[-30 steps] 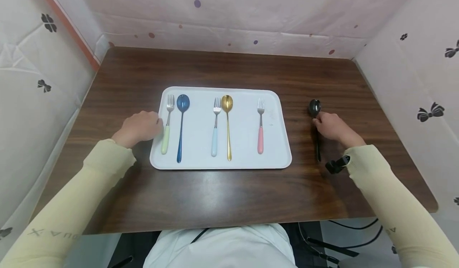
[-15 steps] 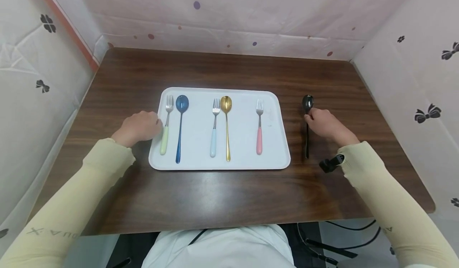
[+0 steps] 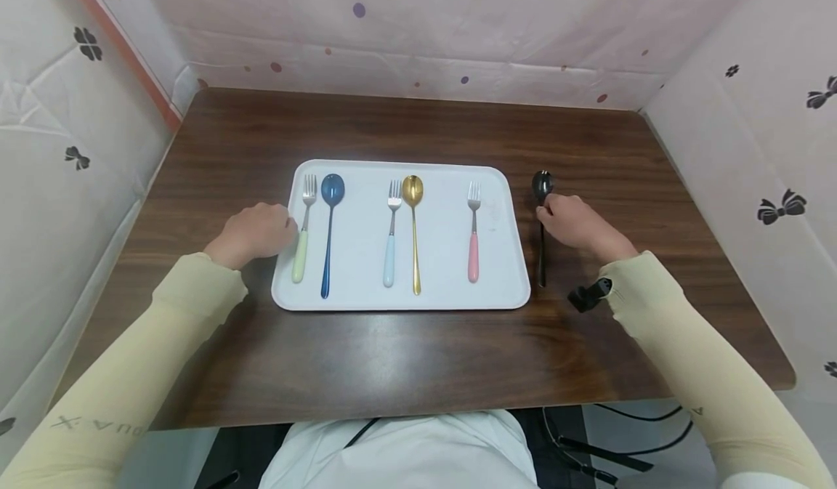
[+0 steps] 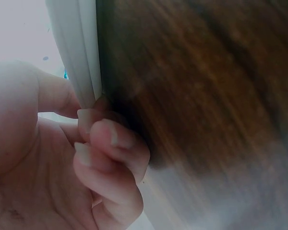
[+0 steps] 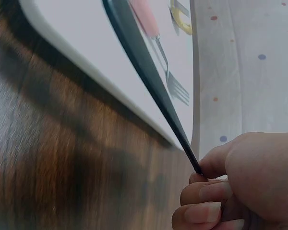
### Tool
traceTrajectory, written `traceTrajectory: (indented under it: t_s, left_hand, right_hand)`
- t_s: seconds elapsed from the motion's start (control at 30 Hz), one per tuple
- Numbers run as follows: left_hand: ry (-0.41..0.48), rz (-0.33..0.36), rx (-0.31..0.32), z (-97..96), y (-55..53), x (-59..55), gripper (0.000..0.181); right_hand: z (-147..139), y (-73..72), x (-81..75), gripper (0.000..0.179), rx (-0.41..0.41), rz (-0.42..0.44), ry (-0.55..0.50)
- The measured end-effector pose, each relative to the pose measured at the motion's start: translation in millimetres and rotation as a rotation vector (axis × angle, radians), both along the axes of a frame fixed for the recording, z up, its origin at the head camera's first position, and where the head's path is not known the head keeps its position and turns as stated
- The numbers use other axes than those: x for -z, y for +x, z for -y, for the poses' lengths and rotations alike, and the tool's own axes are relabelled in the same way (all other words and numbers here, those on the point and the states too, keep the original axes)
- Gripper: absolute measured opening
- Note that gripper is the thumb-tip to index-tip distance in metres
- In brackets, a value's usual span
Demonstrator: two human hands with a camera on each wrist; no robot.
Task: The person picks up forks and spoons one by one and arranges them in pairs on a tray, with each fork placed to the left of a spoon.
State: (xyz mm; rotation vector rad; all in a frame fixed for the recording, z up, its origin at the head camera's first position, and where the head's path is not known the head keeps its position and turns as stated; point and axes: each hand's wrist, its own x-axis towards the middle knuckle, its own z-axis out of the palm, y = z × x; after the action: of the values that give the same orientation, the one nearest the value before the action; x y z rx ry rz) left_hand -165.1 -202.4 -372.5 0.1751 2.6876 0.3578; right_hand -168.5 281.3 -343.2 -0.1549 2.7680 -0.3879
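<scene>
My left hand [image 3: 255, 233] grips the left rim of a white tray [image 3: 353, 300]; the left wrist view shows thumb and curled fingers pinching the tray's edge [image 4: 79, 52]. To the right of the tray, my right hand [image 3: 582, 224] pinches a black spoon [image 3: 542, 184] by its handle. The spoon's bowl points away from me, and its handle [image 5: 153, 86] runs toward the near side. On the tray lie a green-handled fork [image 3: 301, 253], a blue spoon [image 3: 332, 191], a light-blue-handled fork [image 3: 389, 256], a gold spoon [image 3: 413, 191] and a pink-handled fork [image 3: 474, 253].
The brown wooden table [image 3: 392, 365] carries the tray near its middle. Patterned white sheets [image 3: 418, 31] stand behind it and at both sides. A black wrist camera [image 3: 588, 296] is on my right wrist. Cables [image 3: 644, 451] hang below the front edge.
My right hand has moved left toward the tray, carrying the black spoon with it. The left hand has stayed at the tray's rim, and the cutlery on the tray has not moved.
</scene>
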Motion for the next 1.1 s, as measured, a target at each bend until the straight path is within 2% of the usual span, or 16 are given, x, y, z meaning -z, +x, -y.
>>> traceTrajectory:
  t_s: [0.57,0.8,1.1]
  left_hand:
    - [0.001,0.015,0.0,-0.9,-0.8,-1.9,0.039]
    - [0.006,0.001,0.004,-0.2,0.7,-1.3,0.041]
    - [0.004,0.028,-0.01,0.3,-0.8,-0.7,0.042]
  right_hand:
    - [24.5,-7.2,-1.3,0.029,0.006,-0.006,-0.024]
    - [33.4,-9.5,3.3,0.029,-0.012,-0.015,-0.031]
    - [42.7,-12.7,7.2,0.026,-0.017,-0.001,-0.034]
